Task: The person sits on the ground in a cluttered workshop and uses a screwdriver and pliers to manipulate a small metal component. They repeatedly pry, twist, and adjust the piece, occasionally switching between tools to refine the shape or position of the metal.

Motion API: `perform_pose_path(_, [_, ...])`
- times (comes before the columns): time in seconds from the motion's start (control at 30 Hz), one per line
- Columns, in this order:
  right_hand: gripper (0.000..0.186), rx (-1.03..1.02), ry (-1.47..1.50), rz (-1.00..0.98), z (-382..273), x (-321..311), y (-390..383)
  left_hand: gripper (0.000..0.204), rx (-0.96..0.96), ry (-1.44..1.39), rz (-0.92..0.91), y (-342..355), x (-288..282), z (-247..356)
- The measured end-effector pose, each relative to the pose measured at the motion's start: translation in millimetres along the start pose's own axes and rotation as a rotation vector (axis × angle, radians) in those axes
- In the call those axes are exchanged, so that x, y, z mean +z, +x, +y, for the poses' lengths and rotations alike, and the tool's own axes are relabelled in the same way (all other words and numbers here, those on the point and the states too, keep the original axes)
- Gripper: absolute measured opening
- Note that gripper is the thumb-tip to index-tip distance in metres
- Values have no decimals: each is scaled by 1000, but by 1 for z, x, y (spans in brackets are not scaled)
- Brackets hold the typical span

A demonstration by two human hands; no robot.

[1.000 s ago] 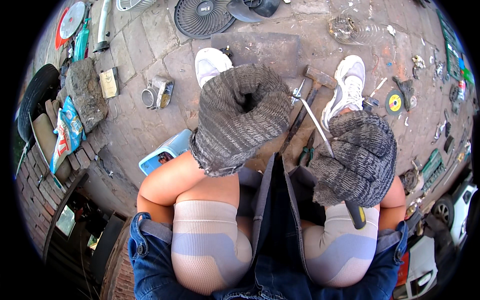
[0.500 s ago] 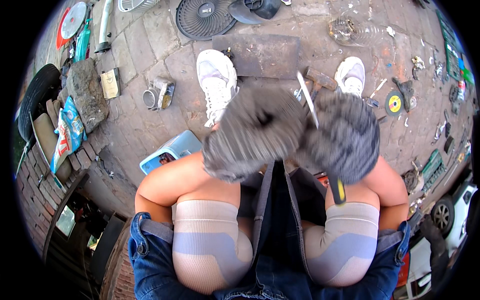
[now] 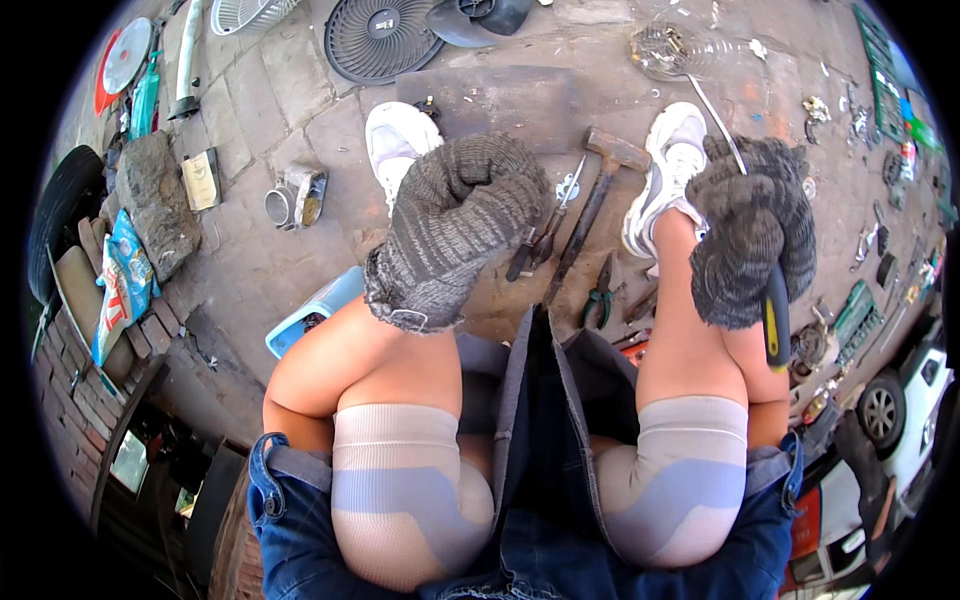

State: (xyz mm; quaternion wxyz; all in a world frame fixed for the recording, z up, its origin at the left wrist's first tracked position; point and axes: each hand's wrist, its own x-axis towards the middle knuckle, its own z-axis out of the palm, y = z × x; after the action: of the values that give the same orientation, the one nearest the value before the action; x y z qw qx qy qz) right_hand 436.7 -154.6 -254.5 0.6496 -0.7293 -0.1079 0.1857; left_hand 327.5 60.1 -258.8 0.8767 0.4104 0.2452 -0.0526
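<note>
Both hands wear grey knit gloves. My left hand point(image 3: 455, 225) is curled in front of my left shoe point(image 3: 395, 145); whatever is inside its fingers is hidden. My right hand point(image 3: 750, 230) grips a tool with a black-and-yellow handle point(image 3: 776, 316) and a long, thin shaft point(image 3: 715, 115) pointing away from me. Between my feet lie a hammer point(image 3: 615, 150) with a long dark handle, a slim tool point(image 3: 550, 230) right of my left glove, and dark green-handled pliers point(image 3: 598, 300). Beyond them is a flat dark plate point(image 3: 485, 100).
A blue plastic container point(image 3: 298, 328), metal part point(image 3: 285, 205), rock point(image 3: 158, 210) and tyre point(image 3: 55, 210) are on the left. A fan grille point(image 3: 380, 40) and clear plastic bottle point(image 3: 665, 55) lie ahead. Scattered parts, a green toolbox point(image 3: 858, 315) and a white car point(image 3: 905, 430) are on the right.
Both hands came close together, then parted. My right hand has moved right and forward with the tool, its shaft now pointing further away. My left hand shifted slightly left.
</note>
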Motion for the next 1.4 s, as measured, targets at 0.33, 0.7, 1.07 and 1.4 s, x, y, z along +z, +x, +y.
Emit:
perform_pose_path(0.33, [16,108,-143,13,86,-11,45,20,-41,115,66,8,-9,-8])
perform_pose_path(0.7, [24,-391,-1162,-465,193,-4,79,23,-173,189,122,12,-7,-13])
perform_pose_path(1.07, [16,-477,-1361,-463,212,12,93,22,-172,168,126,13,-7,-17])
perform_pose_path(1.4, [16,-369,-637,-259,113,24,61,23,-160,354,143,18,-3,-19])
